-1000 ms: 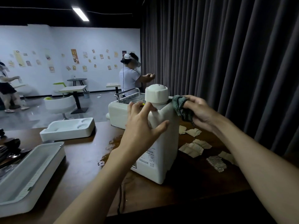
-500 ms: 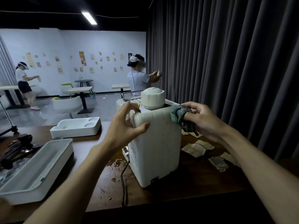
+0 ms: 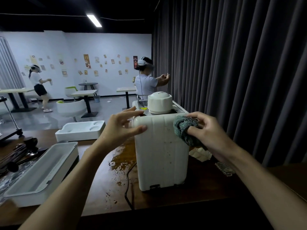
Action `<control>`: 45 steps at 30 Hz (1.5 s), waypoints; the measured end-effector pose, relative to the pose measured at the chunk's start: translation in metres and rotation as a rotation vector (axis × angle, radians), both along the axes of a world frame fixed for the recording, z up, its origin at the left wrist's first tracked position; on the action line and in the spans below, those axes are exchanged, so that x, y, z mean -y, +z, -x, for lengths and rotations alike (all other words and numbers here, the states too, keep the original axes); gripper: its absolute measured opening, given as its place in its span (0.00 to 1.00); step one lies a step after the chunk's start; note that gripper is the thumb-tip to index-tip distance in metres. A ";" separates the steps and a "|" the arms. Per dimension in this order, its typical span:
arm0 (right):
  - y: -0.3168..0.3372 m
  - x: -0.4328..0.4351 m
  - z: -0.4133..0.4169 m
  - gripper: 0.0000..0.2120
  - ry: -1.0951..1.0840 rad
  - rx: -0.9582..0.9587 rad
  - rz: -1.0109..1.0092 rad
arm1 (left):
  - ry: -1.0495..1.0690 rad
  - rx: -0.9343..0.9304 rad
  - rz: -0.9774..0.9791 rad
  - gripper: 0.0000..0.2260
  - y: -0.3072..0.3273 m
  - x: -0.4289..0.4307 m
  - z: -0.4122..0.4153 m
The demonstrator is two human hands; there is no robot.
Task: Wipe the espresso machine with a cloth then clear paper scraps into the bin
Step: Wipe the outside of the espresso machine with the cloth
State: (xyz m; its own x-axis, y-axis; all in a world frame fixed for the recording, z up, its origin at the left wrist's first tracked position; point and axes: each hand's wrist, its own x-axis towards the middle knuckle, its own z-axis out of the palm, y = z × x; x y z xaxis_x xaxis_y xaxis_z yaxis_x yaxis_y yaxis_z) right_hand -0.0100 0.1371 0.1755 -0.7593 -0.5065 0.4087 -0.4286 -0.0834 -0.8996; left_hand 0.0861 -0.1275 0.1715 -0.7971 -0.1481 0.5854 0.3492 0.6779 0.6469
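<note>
The white espresso machine stands on the brown table with its speckled back panel facing me. My left hand grips its upper left corner, thumb across the back and fingers over the top edge. My right hand holds a bunched green cloth against the upper right corner of the panel. Paper scraps lie on the table to the right of the machine, partly hidden by my right forearm. No bin shows near the table.
A wet brown spill and the black power cord lie left of the machine. A white oblong tray and a white moulded tray sit at left. Dark curtain hangs at right. Two people stand far behind.
The machine has been turned so its back faces me squarely. My left hand shifted to the upper left corner. My right hand brought the cloth onto the upper right corner.
</note>
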 end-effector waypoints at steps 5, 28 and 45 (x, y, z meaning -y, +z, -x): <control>-0.013 0.001 -0.005 0.18 -0.246 -0.174 0.058 | -0.043 0.063 0.043 0.19 0.003 0.009 0.002; -0.043 0.069 -0.029 0.16 -0.712 -0.971 0.062 | -0.068 0.085 0.111 0.16 -0.003 0.014 0.000; -0.071 0.111 -0.045 0.15 -0.916 -1.155 -0.127 | -0.130 0.049 0.160 0.20 -0.004 0.017 0.000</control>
